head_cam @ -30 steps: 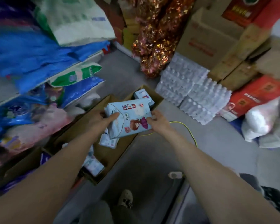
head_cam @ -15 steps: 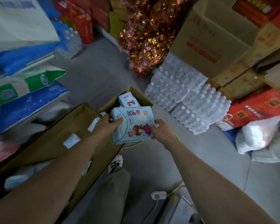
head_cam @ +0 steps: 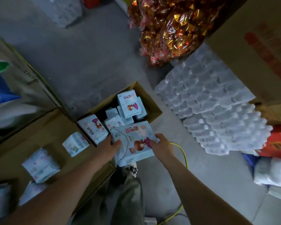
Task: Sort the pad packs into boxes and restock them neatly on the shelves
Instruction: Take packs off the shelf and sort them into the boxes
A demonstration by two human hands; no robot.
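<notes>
You hold the pad pack (head_cam: pixel 133 142) by its two sides, left hand (head_cam: pixel 109 147) and right hand (head_cam: pixel 160 143) both curled round its edges, over the near end of the small box (head_cam: pixel 150 98). You are mid-sorting, it seems. Next, lower it flat among the packs there.

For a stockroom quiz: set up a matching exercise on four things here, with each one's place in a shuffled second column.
Things:
1. large pad pack
2. yellow cable
3. water bottle packs
4. foil-wrapped sweets bag

Places:
A. stacked on the floor right of the small box
B. top of view, beyond the bottles
C. held between the left hand and right hand
D. trailing on the floor by the right forearm

Pairs: 1-C, 2-D, 3-A, 4-B
</notes>
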